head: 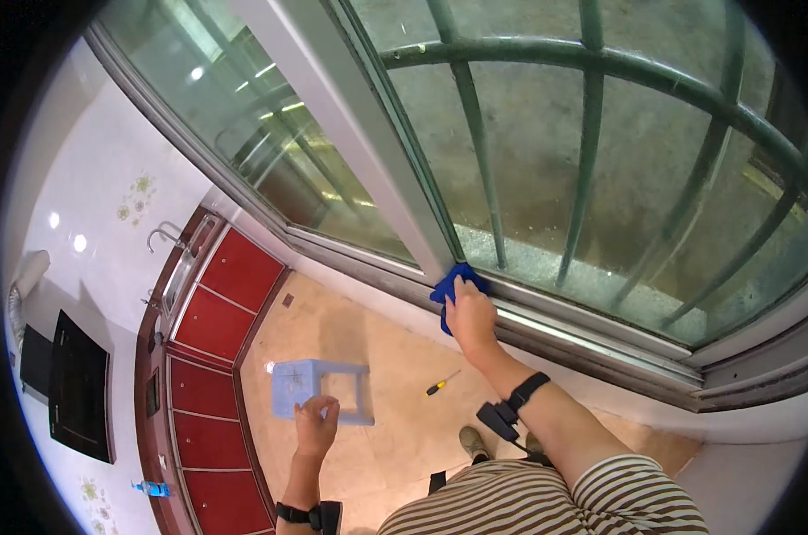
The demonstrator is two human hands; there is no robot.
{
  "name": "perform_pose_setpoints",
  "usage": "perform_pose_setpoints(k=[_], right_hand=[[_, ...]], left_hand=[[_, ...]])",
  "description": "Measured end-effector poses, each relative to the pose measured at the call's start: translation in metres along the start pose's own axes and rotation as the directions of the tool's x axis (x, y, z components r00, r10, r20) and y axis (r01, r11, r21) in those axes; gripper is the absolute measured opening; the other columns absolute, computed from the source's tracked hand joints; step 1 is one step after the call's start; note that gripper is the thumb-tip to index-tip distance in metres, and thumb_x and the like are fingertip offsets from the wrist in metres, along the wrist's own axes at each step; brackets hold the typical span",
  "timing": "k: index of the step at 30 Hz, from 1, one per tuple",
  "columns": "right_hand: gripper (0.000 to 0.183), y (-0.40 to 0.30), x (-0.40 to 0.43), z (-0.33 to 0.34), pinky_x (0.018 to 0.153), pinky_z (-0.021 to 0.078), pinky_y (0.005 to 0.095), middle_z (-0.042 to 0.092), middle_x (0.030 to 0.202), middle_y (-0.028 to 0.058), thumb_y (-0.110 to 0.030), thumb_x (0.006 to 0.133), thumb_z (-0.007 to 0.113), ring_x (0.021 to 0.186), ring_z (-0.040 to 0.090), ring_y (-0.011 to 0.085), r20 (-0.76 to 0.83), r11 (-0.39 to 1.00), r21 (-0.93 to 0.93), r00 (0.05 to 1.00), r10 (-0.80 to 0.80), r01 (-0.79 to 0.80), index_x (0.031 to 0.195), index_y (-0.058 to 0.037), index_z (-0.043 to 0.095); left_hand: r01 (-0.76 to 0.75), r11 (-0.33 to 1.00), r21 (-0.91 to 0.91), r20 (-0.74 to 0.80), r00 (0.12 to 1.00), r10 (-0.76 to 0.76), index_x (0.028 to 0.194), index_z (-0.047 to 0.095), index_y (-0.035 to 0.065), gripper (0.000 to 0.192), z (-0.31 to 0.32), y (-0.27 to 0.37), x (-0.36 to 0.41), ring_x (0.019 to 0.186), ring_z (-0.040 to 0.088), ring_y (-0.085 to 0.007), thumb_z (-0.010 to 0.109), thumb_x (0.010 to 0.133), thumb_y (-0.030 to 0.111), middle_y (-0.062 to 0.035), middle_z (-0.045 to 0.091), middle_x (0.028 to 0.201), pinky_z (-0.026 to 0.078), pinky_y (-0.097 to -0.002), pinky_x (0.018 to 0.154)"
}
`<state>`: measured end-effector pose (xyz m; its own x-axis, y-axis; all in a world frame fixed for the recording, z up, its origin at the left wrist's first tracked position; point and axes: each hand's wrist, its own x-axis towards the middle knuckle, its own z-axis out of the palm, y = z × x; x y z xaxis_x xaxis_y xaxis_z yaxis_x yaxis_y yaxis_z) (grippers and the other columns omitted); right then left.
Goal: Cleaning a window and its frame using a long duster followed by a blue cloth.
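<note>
My right hand presses a blue cloth into the lower corner of a sliding window, where the pale upright frame meets the bottom rail. Fingers and cloth touch the frame beside the glass pane. Lower left, my left hand is held up in the air with its fingers curled towards the thumb; whether they touch is unclear, and no object shows in it. From this view it overlaps a light blue plastic stool on the floor.
A screwdriver with a yellow and black handle lies on the tan floor. Red cabinets with a sink and a blue bottle line the left side. Green metal bars stand outside the glass.
</note>
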<state>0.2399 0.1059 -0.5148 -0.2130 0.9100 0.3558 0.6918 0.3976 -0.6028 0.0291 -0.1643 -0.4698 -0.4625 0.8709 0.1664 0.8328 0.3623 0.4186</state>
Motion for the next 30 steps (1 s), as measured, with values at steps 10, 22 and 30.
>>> perform_pose_setpoints(k=[10,22,30], right_hand=[[0.04,0.008,0.002,0.014,0.058,0.0511,0.0353,0.06,0.094,0.0132,-0.017,0.069,0.069,0.069,0.062,0.0279,-0.013,0.994,-0.093,0.998,-0.058,0.056,0.105,-0.0024,0.059],[0.041,0.015,0.003,0.024,0.053,0.0505,0.036,0.06,0.093,0.014,-0.017,0.065,0.07,0.066,0.062,0.0258,-0.13,0.981,-0.119,0.977,-0.171,0.156,0.101,-0.0004,0.059],[0.019,0.029,0.038,-0.061,0.062,0.0503,0.0447,0.064,0.072,0.015,-0.025,0.071,0.066,0.072,0.063,0.033,0.431,0.919,-0.25,0.885,-0.174,0.303,0.08,-0.0076,0.065]], left_hand=[[0.129,0.973,-0.193,0.079,0.99,-0.115,0.073,0.063,0.0049,0.006,0.029,-0.011,0.008,0.067,0.062,-0.0245,0.064,0.076,0.01,-0.0106,0.065,0.075,0.046,-0.0372,0.073],[0.07,0.97,-0.234,0.09,0.995,-0.05,0.078,0.064,0.0006,0.01,0.046,-0.023,0.018,0.068,0.063,-0.021,0.062,0.078,0.011,-0.013,0.065,0.073,0.048,-0.032,0.061],[-0.061,0.988,-0.142,0.065,0.995,0.071,0.079,0.064,0.0045,0.013,0.054,0.011,0.027,0.066,0.062,-0.0254,0.063,0.078,0.017,-0.0109,0.065,0.071,0.047,-0.035,0.064]])
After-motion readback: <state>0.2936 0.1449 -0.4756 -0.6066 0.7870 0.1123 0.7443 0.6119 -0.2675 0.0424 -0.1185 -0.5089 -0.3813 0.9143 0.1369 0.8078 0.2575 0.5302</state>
